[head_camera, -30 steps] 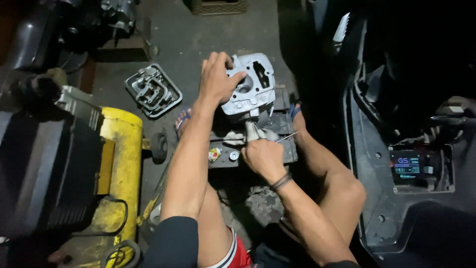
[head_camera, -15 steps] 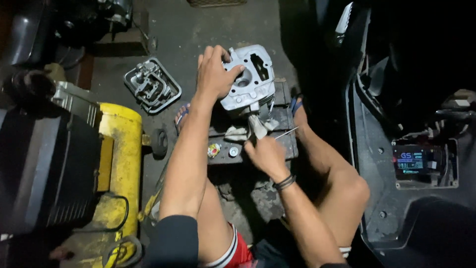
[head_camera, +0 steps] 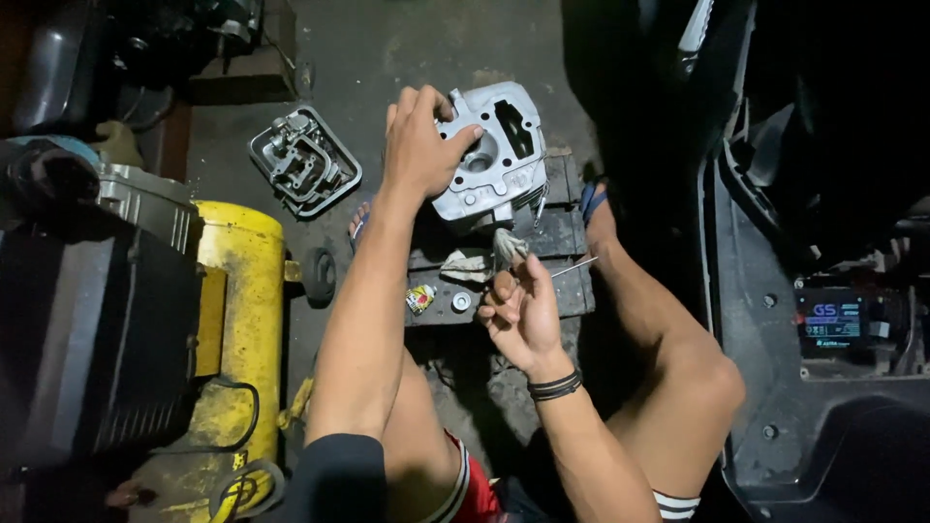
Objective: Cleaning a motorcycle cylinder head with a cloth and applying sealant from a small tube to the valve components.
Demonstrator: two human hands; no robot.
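Note:
A silver metal cylinder head (head_camera: 499, 155) rests tilted on a dark wooden block (head_camera: 567, 237) on the floor. My left hand (head_camera: 418, 145) grips its left side. Just below it, my right hand (head_camera: 518, 308) pinches a small grey rag (head_camera: 506, 247), and a thin metal rod (head_camera: 573, 265) sticks out to the right from the fingers. A second crumpled rag (head_camera: 465, 265), a small round metal part (head_camera: 461, 301) and a small colourful packet (head_camera: 420, 297) lie on the block near that hand.
A yellow air compressor tank (head_camera: 242, 320) with a black motor (head_camera: 87, 339) fills the left. A metal engine cover (head_camera: 305, 160) lies on the concrete floor behind it. A dark motorcycle body (head_camera: 814, 320) with a small battery (head_camera: 841, 322) stands at the right. My bare knees flank the block.
My right hand has dropped a little below the cylinder head, still pinching the rag. My left hand keeps its grip on the head, which has barely moved.

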